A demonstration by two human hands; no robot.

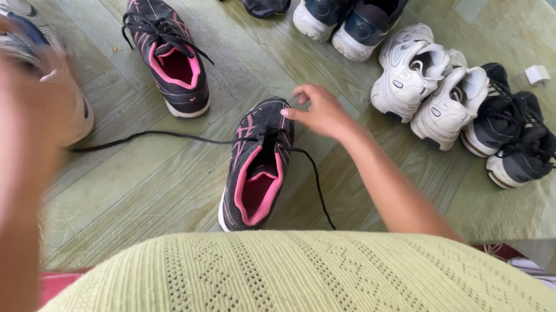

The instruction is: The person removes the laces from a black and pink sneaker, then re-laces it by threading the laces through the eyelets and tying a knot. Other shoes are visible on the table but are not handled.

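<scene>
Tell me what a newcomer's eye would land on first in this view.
First, the black shoe with the bright pink lining at the centre of the table, the right hand touching its toe end and its black lace stretched out to the left. Next, the blurred left hand raised close to the camera on the left. Its matching shoe lies behind, with white and black pairs lined up on the right.

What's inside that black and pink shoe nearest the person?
The near black shoe shows a bare pink lining and insole; nothing lies in the open part. The toe end is covered by the upper, below the right hand.
</scene>
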